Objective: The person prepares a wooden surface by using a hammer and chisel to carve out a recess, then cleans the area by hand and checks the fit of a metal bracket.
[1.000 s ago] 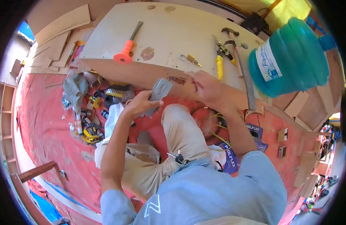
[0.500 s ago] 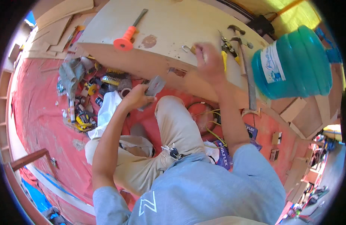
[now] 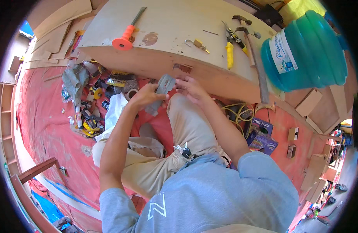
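My left hand (image 3: pixel 146 95) is closed on a grey slotted metal plate (image 3: pixel 165 84), held above my knees in front of the bench face. A second grey part (image 3: pixel 152 108) shows below those fingers; whether it joins the plate is hard to see. My right hand (image 3: pixel 190 88) is at the plate's right edge, fingers loosely bent and apart; I cannot tell if the tips touch it. On the pale bench top (image 3: pixel 167 23) lies a brass padlock (image 3: pixel 198 44) with its shackle open and what looks like a key in it.
An orange-handled chisel-like tool (image 3: pixel 126 37) lies on the bench's left. Yellow-handled pliers (image 3: pixel 229 50), hammers (image 3: pixel 247 42) and a big teal water jug (image 3: pixel 307 52) are at its right. Jumbled tools (image 3: pixel 91 116) cover the red floor sheet at left; purple boxes (image 3: pixel 262 139) and yellow cable (image 3: pixel 241 114) lie right.
My right hand has come away from the padlock, leaving it on the bench, and moved down and left to the plate. The left hand has shifted slightly right, turning the plate more upright.
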Demonstrator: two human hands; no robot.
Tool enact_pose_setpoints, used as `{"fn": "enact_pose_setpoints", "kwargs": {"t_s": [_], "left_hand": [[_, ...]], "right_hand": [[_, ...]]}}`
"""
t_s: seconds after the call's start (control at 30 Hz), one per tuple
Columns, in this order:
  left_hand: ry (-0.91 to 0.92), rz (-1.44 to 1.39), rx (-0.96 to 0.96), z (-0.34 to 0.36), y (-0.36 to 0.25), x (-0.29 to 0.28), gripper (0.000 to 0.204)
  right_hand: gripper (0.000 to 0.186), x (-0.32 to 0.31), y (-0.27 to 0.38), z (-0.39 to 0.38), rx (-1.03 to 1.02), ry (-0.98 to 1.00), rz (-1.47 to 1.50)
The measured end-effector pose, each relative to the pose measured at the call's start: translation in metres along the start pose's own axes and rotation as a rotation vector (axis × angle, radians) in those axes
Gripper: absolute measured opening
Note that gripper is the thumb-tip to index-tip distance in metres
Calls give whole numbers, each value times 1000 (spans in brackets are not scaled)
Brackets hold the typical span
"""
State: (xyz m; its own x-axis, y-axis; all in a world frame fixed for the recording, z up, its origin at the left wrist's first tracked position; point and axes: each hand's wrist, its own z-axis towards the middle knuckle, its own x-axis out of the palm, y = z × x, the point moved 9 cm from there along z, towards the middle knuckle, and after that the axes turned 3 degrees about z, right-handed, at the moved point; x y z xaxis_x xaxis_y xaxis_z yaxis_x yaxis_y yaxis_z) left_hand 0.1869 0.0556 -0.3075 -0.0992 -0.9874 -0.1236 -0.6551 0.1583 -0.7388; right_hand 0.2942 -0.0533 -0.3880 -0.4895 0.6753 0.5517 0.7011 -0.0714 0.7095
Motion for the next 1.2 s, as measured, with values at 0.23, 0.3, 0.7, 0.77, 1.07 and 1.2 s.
{"fn": "enact_pose_setpoints", "kwargs": {"t_s": [0.23,0.3,0.7,0.77,1.07,1.2], "left_hand": [[-61,-229,71,24,13,-2,29],[-23,-318,62,27,14,0,28],[-175,-267,215,8,-25,-66,46],[-196,-229,311,8,-29,-67,43],[-477,49,753,-16,-79,-57,61],[-604,466,753,-13,-86,-48,49]], "right_hand": [[32,27,34,-26,-620,-290,-939],[30,41,42,-38,-712,-263,-1200],[24,24,63,0,-568,-240,-1120],[25,36,60,3,-571,-223,-1334],[29,39,67,3,-599,-368,-1537],[33,33,69,5,-629,-386,-1585]]}}
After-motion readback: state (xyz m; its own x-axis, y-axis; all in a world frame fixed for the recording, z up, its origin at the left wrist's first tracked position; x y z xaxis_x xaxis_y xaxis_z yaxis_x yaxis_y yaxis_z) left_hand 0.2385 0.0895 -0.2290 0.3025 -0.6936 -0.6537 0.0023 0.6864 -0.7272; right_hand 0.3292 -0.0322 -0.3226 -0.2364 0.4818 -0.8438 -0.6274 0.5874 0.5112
